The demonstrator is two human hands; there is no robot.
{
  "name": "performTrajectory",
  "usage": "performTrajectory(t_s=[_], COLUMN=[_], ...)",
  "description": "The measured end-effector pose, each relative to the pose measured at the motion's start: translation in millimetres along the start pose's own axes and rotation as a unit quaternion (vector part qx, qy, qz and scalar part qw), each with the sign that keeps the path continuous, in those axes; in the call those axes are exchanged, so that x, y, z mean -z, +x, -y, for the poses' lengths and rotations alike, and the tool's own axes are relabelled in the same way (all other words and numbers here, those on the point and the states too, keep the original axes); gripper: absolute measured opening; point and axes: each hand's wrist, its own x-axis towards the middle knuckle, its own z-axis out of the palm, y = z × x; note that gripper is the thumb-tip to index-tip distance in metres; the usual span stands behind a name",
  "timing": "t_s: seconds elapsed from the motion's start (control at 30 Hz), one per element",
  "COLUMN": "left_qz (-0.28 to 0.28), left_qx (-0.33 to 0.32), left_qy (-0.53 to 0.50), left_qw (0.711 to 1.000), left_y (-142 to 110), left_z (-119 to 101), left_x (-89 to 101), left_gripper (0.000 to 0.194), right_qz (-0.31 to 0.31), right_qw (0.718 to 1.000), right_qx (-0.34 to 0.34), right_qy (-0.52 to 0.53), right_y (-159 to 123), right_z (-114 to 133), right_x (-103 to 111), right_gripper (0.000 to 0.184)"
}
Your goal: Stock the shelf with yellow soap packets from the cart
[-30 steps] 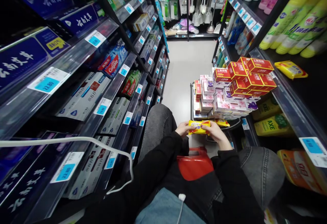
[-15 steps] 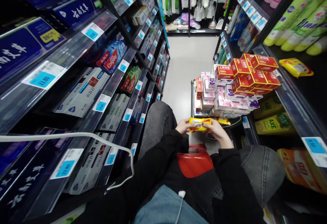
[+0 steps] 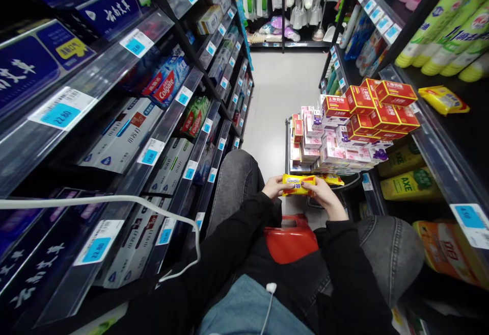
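A yellow wrapped packet, which looks like a bar of soap (image 3: 298,185), lies level between my two hands, above the red stool. My left hand (image 3: 273,187) grips its left end and my right hand (image 3: 324,195) its right end, thumbs on top. Just beyond it, another yellow packet (image 3: 332,179) shows at the foot of a large stack of boxes. Red boxes (image 3: 384,110) lie on top of white and pink boxes (image 3: 336,151) in that stack. One more yellow packet (image 3: 443,100) rests by itself on the right shelf.
Shelves of toothpaste boxes (image 3: 122,131) rise close on my left. On the right, shelves hold yellow bottles (image 3: 443,24) and AXE bottles (image 3: 410,186). A red stool (image 3: 291,240) is between my legs. A white cable (image 3: 153,207) crosses at left. Pale floor (image 3: 267,95) runs ahead.
Both hands keep their hold on the yellow soap packet, which has tilted slightly. The view has shifted a little; the boxes and shelves stay as they were.
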Motion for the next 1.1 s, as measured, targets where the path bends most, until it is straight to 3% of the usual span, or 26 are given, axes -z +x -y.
performTrajectory(t_s=[1.1], left_qz=[0.020], left_qx=[0.008], left_qy=[0.033], left_qw=[0.999], left_y=[4.7], left_z=[4.2], left_x=[4.9], left_gripper=[0.057], right_qz=[0.014], right_qw=[1.000], right_qx=[-0.022], right_qy=[-0.005], right_y=[3.9], right_z=[-7.0], right_x=[2.2], right_gripper=[0.052])
